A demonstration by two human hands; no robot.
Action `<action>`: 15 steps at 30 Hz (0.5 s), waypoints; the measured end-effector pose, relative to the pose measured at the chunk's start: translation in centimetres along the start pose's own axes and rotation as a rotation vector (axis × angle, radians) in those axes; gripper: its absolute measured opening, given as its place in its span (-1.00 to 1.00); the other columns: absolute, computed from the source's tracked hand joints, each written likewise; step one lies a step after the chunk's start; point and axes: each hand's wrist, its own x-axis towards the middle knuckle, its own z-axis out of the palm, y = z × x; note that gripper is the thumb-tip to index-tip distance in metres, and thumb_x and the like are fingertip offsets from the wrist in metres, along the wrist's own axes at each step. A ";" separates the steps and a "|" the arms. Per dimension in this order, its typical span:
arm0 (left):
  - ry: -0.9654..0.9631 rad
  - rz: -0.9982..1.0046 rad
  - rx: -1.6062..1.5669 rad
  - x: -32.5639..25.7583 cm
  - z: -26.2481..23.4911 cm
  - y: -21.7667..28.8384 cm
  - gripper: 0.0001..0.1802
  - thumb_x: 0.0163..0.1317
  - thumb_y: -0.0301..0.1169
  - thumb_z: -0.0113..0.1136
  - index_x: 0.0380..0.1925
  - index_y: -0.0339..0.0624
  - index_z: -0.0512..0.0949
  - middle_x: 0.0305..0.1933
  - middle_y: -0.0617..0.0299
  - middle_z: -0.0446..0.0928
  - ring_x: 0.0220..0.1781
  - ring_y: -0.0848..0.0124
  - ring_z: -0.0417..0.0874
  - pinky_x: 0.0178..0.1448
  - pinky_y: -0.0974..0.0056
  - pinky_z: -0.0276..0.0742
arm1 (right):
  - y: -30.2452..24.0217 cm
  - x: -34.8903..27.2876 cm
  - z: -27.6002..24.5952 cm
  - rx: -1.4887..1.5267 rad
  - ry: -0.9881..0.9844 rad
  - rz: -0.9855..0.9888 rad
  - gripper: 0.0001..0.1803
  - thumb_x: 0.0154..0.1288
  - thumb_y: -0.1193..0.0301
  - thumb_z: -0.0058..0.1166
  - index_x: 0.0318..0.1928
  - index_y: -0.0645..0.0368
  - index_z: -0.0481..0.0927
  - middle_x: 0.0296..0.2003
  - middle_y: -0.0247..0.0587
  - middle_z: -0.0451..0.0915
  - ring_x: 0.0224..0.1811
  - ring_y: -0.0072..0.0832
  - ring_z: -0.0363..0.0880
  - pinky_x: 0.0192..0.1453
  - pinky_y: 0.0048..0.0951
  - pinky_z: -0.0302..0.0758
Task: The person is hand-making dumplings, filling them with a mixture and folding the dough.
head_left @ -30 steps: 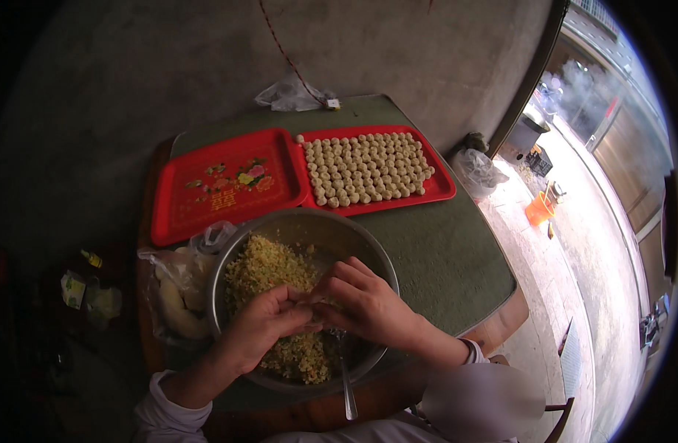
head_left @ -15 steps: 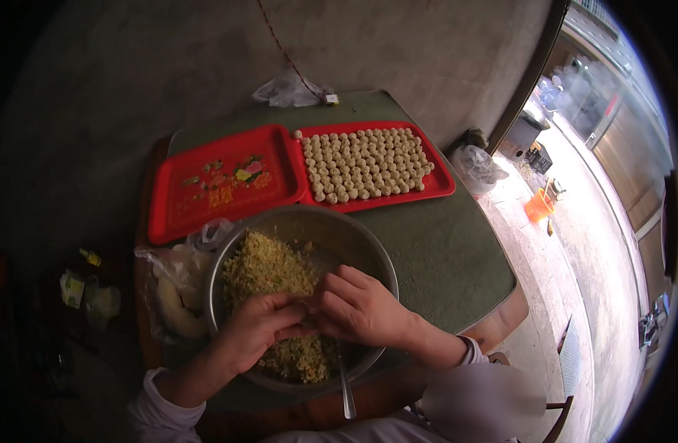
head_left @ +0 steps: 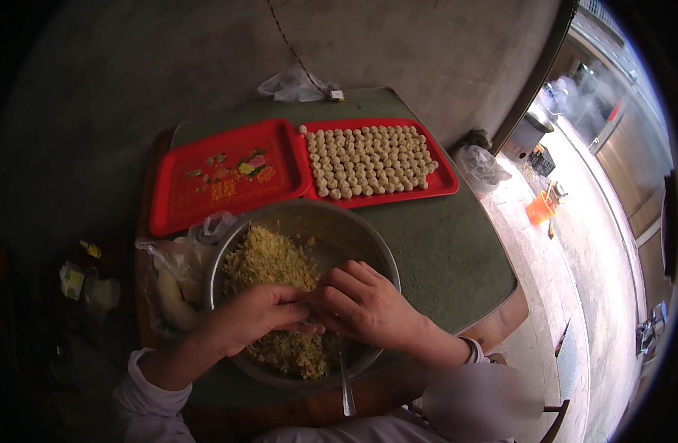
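My left hand (head_left: pixel 269 319) and my right hand (head_left: pixel 359 304) meet over a wide metal bowl (head_left: pixel 357 240), fingers pinched together. Whatever lies between the fingertips is too hidden to name. Beneath them, a crumbly yellow-green chopped mixture (head_left: pixel 269 258) is heaped along the bowl's left and near side. A metal spoon (head_left: pixel 346 387) leans in the bowl, its handle sticking out over the near rim. Behind the bowl, a red tray (head_left: pixel 448 183) carries rows of small pale round balls (head_left: pixel 372 160).
A flowered red tray (head_left: pixel 187 173) overlaps the ball tray's left side. Left of the bowl sits a clear plastic bag (head_left: pixel 169 292) with pale lumps inside. Another plastic bag (head_left: pixel 295 85) and a cord (head_left: pixel 291 48) lie by the wall. An orange bucket (head_left: pixel 540 208) stands outside on the right.
Both hands stay joined over the bowl, with small shifts of the fingers; the left forearm sits slightly more to the left. The view has shifted slightly.
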 end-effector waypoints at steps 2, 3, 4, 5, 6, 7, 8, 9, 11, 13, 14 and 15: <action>-0.023 -0.033 0.032 0.4 -0.4 -0.1 -0.70 0.38 -0.43 -0.02 -0.01 -0.43 0.48 -0.05 0.12 0.56 -0.02 0.40 0.62 0.14 0.36 0.54 | -0.1 0.0 -0.1 -0.008 -0.017 0.002 -0.73 -0.05 0.47 0.25 -0.29 0.13 0.47 -0.38 -0.26 0.42 -0.36 -0.31 0.40 -0.30 -0.34 0.40; -0.025 -0.035 0.030 0.5 -0.5 -0.3 -0.70 0.38 -0.43 -0.02 -0.01 -0.43 0.48 -0.05 0.12 0.56 -0.02 0.40 0.62 0.14 0.36 0.54 | -0.1 0.1 0.0 0.000 -0.024 0.016 -0.73 -0.06 0.47 0.25 -0.31 0.13 0.46 -0.40 -0.26 0.41 -0.37 -0.31 0.40 -0.30 -0.34 0.40; -0.022 -0.042 0.032 0.4 -0.5 -0.3 -0.70 0.39 -0.42 -0.02 0.00 -0.42 0.48 -0.04 0.10 0.56 -0.01 0.38 0.61 0.14 0.35 0.53 | -0.2 0.2 0.0 0.008 -0.028 0.027 -0.72 -0.07 0.48 0.25 -0.32 0.13 0.44 -0.41 -0.26 0.40 -0.37 -0.30 0.40 -0.31 -0.33 0.40; -0.019 -0.049 0.035 0.3 -0.5 -0.3 -0.69 0.39 -0.41 -0.02 0.01 -0.41 0.47 -0.03 0.09 0.56 0.00 0.36 0.61 0.14 0.33 0.53 | -0.2 0.2 0.2 0.009 -0.027 0.026 -0.72 -0.07 0.48 0.25 -0.32 0.13 0.44 -0.41 -0.26 0.40 -0.37 -0.30 0.40 -0.31 -0.33 0.40; -0.017 -0.050 0.036 0.1 -0.4 -0.5 -0.69 0.39 -0.41 -0.02 0.01 -0.41 0.47 -0.03 0.09 0.56 0.00 0.36 0.61 0.14 0.33 0.53 | -0.2 0.1 0.4 0.032 -0.005 0.071 -0.72 -0.08 0.49 0.25 -0.33 0.12 0.43 -0.42 -0.25 0.39 -0.38 -0.29 0.40 -0.32 -0.33 0.40; -0.004 0.003 -0.136 0.1 -0.2 -0.9 -0.68 0.39 -0.40 -0.03 0.03 -0.40 0.46 -0.02 0.08 0.55 0.01 0.33 0.61 0.16 0.31 0.52 | 0.0 0.0 0.6 0.053 0.015 0.118 -0.71 -0.09 0.49 0.26 -0.35 0.12 0.41 -0.42 -0.25 0.38 -0.38 -0.27 0.40 -0.32 -0.32 0.40; 0.010 0.056 -0.307 0.1 -0.1 -1.3 -0.67 0.40 -0.39 -0.04 0.04 -0.39 0.45 0.00 0.07 0.55 0.03 0.30 0.61 0.17 0.29 0.52 | 0.3 0.0 0.7 0.053 0.014 0.120 -0.71 -0.09 0.49 0.26 -0.35 0.12 0.41 -0.42 -0.25 0.38 -0.38 -0.27 0.40 -0.32 -0.32 0.40; 0.009 0.055 -0.308 0.2 -0.1 -1.6 -0.67 0.40 -0.39 -0.04 0.04 -0.39 0.45 0.00 0.07 0.55 0.03 0.30 0.61 0.17 0.29 0.52 | 0.5 -0.1 0.7 0.084 0.037 0.142 -0.71 -0.10 0.49 0.26 -0.35 0.12 0.41 -0.42 -0.24 0.39 -0.39 -0.26 0.40 -0.33 -0.32 0.39; 0.017 0.090 -0.396 0.2 0.1 -2.1 -0.66 0.41 -0.37 -0.07 0.05 -0.39 0.44 0.02 0.05 0.54 0.05 0.26 0.60 0.21 0.24 0.50 | 0.8 -0.1 0.9 0.117 0.061 0.161 -0.70 -0.11 0.50 0.26 -0.35 0.12 0.41 -0.42 -0.24 0.39 -0.40 -0.25 0.39 -0.33 -0.31 0.39; 0.036 0.099 -0.387 0.2 0.3 -2.2 -0.68 0.41 -0.37 -0.07 0.02 -0.39 0.45 -0.01 0.06 0.55 0.03 0.27 0.60 0.19 0.24 0.51 | 0.9 -0.2 1.0 0.097 0.052 0.127 -0.71 -0.09 0.49 0.25 -0.36 0.12 0.41 -0.42 -0.23 0.38 -0.41 -0.26 0.39 -0.34 -0.31 0.39; 0.054 0.107 -0.377 0.1 0.4 -2.2 -0.69 0.41 -0.37 -0.07 -0.01 -0.38 0.47 -0.03 0.07 0.55 0.01 0.29 0.61 0.18 0.25 0.53 | 0.8 -0.1 1.0 0.098 0.052 0.125 -0.71 -0.09 0.49 0.25 -0.36 0.12 0.41 -0.42 -0.23 0.38 -0.41 -0.26 0.39 -0.34 -0.31 0.39; 0.055 0.109 -0.377 0.1 0.3 -2.2 -0.69 0.41 -0.37 -0.07 -0.01 -0.38 0.47 -0.03 0.07 0.55 0.01 0.29 0.61 0.18 0.25 0.53 | 0.8 0.0 0.8 0.085 0.033 0.085 -0.72 -0.09 0.49 0.25 -0.36 0.12 0.40 -0.43 -0.24 0.38 -0.41 -0.26 0.39 -0.35 -0.31 0.39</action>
